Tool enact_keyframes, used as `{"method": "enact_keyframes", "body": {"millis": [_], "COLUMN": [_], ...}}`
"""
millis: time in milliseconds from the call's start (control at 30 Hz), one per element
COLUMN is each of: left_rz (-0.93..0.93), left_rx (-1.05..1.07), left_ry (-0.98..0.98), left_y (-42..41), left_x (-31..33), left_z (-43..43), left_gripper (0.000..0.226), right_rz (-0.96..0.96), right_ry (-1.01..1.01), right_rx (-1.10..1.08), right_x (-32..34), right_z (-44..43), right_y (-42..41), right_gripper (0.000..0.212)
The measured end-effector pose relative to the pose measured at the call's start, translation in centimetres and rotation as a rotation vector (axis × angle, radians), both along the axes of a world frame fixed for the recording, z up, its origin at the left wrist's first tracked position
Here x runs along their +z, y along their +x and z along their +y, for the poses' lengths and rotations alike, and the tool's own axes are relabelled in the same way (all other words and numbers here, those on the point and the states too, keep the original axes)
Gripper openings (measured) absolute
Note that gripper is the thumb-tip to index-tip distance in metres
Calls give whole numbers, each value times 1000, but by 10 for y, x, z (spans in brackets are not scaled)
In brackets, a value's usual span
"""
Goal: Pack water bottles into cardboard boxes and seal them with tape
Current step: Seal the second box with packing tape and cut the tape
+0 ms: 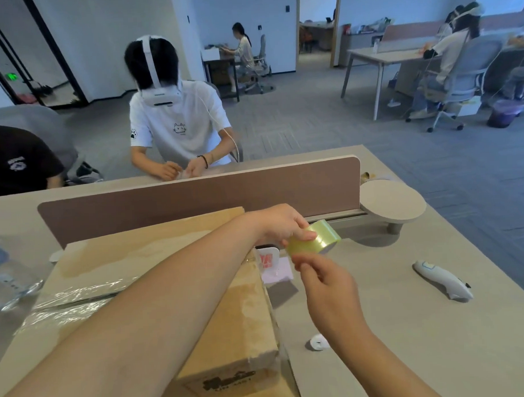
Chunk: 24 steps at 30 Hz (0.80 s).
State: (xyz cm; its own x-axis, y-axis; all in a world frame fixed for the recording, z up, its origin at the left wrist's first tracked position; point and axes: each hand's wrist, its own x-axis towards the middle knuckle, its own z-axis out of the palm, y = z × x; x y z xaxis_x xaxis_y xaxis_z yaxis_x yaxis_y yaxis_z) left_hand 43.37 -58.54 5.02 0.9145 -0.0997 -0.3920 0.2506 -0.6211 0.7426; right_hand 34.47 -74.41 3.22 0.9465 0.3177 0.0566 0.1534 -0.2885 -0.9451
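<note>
Left hand: The left hand [285, 224] reaches across the box with the forearm over its lid, fingers wrapped round the tape [318, 239] from above, steadying it in the air just past the box's far right corner.

Right hand: The right hand [327, 280] comes up from below with curled fingers, thumb and forefinger pinching at the roll's lower rim. That looks like a hunt for the loose end. Whether the end is already caught cannot be told.

Tape: A clear, yellowish roll held between both hands above the desk [408, 341], not touching the box. It is probably held off to the side so a length can be drawn out freely.

Box: The box [229, 312] sits on the desk right before the person, flaps down. Shiny clear strips already cross its top and run down the near right edge, so sealing seems well along.

Bottle: One clear bottle [8, 278] stands on the desk at the far left, outside the box and blurred.

Cutter: A white cutter [443, 281] lies on the desk to the right, apart from the hands, likely kept within reach to cut the strip.

Beyond: A brown divider [195, 194] backs the desk. Behind it a person [178, 121] in a white shirt and headset works at the opposite side.
</note>
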Motion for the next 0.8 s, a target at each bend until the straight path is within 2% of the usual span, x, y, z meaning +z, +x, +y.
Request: {"method": "enact_keyframes", "body": {"millis": [67, 133, 267, 367, 500, 600, 667, 733, 800], "left_rz": [-25, -58, -156, -207, -271, -318, -337, -350, -333], "left_rx": [66, 130, 253, 309, 418, 440, 439, 466, 480], "left_ry": [-44, -92, -205, -285, -431, -502, -512, -509, -505], "left_y": [-3, -5, -10, -17, -27, -36, -44, -53, -63], "left_x": [9, 15, 23, 35, 45, 57, 68, 76, 83], "left_z": [1, 2, 10, 17, 25, 26, 26, 26, 26], "left_gripper": [21, 15, 20, 19, 13, 12, 15, 18, 19], "right_rz": [-1, -2, 54, 192, 272, 399, 446, 434, 326], "right_ry": [12, -10, -117, -91, -98, -30, -38, -87, -44], "right_rx": [137, 275, 450, 457, 454, 472, 537, 553, 359], "right_x": [17, 26, 25, 21, 10, 7, 10, 16, 21], "right_z": [14, 25, 37, 37, 43, 41, 36, 29, 23], "right_y": [-5, -14, -27, -24, -22, -17, -15, -12, 0], "right_gripper": [30, 39, 52, 56, 53, 33, 33, 35, 27]}}
